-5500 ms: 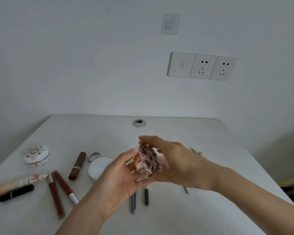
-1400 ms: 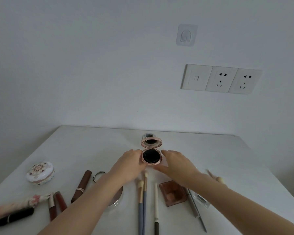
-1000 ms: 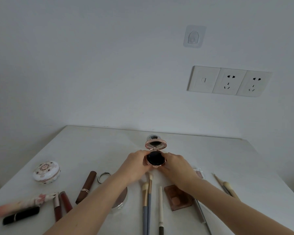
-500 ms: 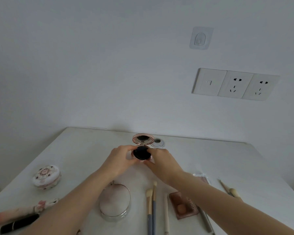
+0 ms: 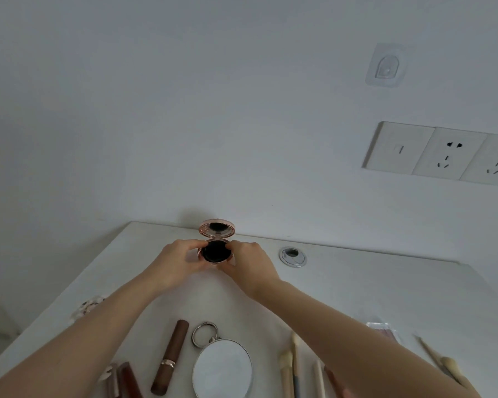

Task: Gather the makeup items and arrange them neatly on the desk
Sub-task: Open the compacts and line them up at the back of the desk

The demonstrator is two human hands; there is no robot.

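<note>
The compact (image 5: 215,250) sits in the middle of the frame, near the far edge of the tabletop (image 5: 357,285). It is open: the rose-gold lid (image 5: 217,228) stands up behind the base, and the base shows a black round inside. The left hand (image 5: 179,261) grips the left side of the base with curled fingers, thumb on the near rim. The right hand (image 5: 250,264) grips the right side the same way. Whether the base rests on the tabletop or is held just above it cannot be told.

Just right of the right hand, a metal grommet (image 5: 292,256) is set into the tabletop. Between the forearms, at lower centre, a brown lipstick (image 5: 171,356) lies lengthwise, and beside it on the right a round mirror (image 5: 222,369) lies flat with a metal ring (image 5: 204,334) at its top. Right of the mirror lie pale-tipped brushes (image 5: 291,366), partly under the right forearm. At the lower left edge are reddish tubes (image 5: 125,380). A patterned tin (image 5: 90,303) shows at left, half hidden by the left forearm. At lower right lie a clear-edged palette (image 5: 383,330) and two more brushes (image 5: 450,367).

On the wall at right are a switch-and-socket panel (image 5: 443,155) and, above it, an adhesive hook (image 5: 387,66).
</note>
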